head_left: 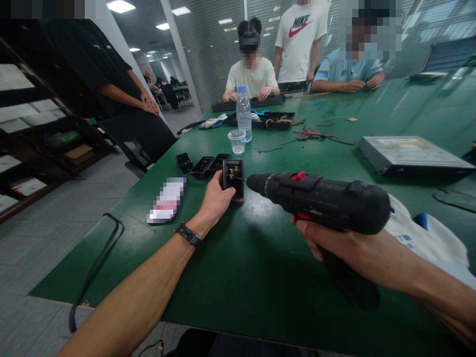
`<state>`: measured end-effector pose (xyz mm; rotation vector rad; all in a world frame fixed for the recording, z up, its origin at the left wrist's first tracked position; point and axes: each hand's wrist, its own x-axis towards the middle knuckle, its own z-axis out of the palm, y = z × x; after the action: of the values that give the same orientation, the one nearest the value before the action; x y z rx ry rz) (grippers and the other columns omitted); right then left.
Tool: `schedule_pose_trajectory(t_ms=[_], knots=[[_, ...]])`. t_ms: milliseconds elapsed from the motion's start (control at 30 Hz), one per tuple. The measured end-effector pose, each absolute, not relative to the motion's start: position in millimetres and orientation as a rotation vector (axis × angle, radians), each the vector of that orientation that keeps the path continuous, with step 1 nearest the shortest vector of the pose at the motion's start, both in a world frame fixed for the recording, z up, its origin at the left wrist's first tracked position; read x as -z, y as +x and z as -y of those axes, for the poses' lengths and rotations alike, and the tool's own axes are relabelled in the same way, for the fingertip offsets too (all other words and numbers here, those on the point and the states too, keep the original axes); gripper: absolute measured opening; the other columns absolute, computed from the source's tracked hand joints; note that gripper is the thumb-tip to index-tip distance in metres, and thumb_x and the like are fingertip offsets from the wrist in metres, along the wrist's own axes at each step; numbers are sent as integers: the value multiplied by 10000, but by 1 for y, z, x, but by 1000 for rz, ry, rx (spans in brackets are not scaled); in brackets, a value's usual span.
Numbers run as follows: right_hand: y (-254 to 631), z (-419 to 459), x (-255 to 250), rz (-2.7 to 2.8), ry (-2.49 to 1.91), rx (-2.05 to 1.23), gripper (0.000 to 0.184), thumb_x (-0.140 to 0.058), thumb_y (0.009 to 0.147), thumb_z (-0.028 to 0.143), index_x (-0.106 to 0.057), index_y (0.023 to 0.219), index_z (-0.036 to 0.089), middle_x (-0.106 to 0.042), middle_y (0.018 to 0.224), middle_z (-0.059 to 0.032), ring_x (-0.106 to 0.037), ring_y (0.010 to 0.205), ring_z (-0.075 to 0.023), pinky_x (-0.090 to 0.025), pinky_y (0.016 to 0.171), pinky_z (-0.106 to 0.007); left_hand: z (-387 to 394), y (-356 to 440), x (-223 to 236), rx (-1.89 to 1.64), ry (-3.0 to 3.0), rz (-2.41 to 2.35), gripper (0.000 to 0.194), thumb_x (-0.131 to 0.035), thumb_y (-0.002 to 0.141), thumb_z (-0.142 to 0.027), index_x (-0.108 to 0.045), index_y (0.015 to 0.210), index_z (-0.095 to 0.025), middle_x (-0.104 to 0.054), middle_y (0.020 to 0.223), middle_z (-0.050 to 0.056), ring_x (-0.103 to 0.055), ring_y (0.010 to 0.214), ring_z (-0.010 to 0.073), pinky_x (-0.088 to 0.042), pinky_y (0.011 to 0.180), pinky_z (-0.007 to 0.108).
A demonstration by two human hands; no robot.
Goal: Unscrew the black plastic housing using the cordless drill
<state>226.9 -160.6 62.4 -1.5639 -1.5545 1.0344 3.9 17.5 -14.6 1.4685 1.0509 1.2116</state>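
My left hand (pixel 216 200) is closed round a small black box (pixel 233 178) with brass parts inside, holding it upright on the green table (pixel 238 277). My right hand (pixel 334 245) grips a black electric screwdriver (pixel 320 198) with a red switch. Its thin bit points left and touches the inside of the box. A black watch sits on my left wrist.
Three more small black boxes (pixel 203 165) lie behind the held one. A water bottle (pixel 244 114), a plastic cup (pixel 237 141), a silver disc drive (pixel 411 156), loose wires (pixel 312 134), a white cloth (pixel 424 233) and a black strap (pixel 94 267) are around. Several people sit or stand at the far end.
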Motion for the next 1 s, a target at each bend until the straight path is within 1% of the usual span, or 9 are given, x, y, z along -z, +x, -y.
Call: schedule_pose_trajectory(t_ms=[133, 233, 433, 500, 667, 767, 900, 1000], knots=[[231, 157, -64, 1607, -1553, -1087, 209, -552, 966, 548, -646, 921, 366, -646, 644, -21, -618, 615, -247, -464, 529, -421, -17, 4, 14, -1209, 1466, -1051, 511, -644, 685, -75, -604, 1189, -152, -674, 1154, 111, -672, 867, 207, -636, 586, 307], [234, 156, -65, 1626, -1527, -1113, 208, -559, 970, 539, -652, 919, 360, -652, 648, -25, -620, 595, -242, -501, 538, -418, -17, 4, 14, -1206, 1473, -1045, 504, -645, 687, -76, -601, 1184, -149, -677, 1146, 112, -675, 851, 201, -633, 589, 303], [234, 156, -64, 1647, -1505, -1076, 208, -547, 974, 494, -632, 877, 331, -649, 653, -20, -619, 618, -246, -485, 529, -398, -18, 4, 15, -1208, 1481, -1032, 508, -662, 687, -84, -604, 1186, -153, -677, 1135, 105, -679, 848, 202, -636, 589, 312], [235, 156, -62, 1673, -1483, -1039, 219, -546, 976, 479, -617, 853, 312, -641, 630, -7, -612, 591, -236, -481, 523, -384, -18, 4, 14, -1206, 1477, -1035, 510, -668, 684, -84, -607, 1186, -160, -679, 1139, 102, -679, 857, 201, -639, 603, 313], [237, 152, -58, 1724, -1509, -1001, 203, -571, 978, 438, -641, 876, 277, -657, 624, 15, -626, 582, -215, -508, 548, -353, -17, 4, 14, -1209, 1484, -1038, 501, -663, 693, -88, -606, 1187, -154, -675, 1144, 104, -674, 850, 196, -635, 593, 300], [236, 153, -60, 1695, -1527, -1024, 201, -578, 977, 443, -647, 872, 285, -648, 626, 14, -615, 580, -215, -500, 546, -355, -18, 4, 14, -1208, 1491, -1050, 507, -646, 683, -80, -602, 1184, -149, -675, 1138, 102, -671, 856, 197, -631, 584, 287], [234, 156, -65, 1666, -1512, -1075, 214, -541, 992, 501, -649, 918, 332, -640, 654, -7, -606, 612, -234, -490, 564, -390, -19, 4, 16, -1207, 1483, -1052, 503, -635, 670, -76, -606, 1167, -148, -685, 1114, 99, -677, 809, 191, -632, 573, 307], [234, 157, -66, 1666, -1527, -1092, 203, -532, 995, 509, -645, 929, 353, -646, 669, -16, -603, 626, -241, -486, 583, -412, -20, 3, 16, -1210, 1480, -1032, 507, -642, 678, -78, -600, 1178, -147, -685, 1117, 104, -679, 792, 189, -633, 570, 317]])
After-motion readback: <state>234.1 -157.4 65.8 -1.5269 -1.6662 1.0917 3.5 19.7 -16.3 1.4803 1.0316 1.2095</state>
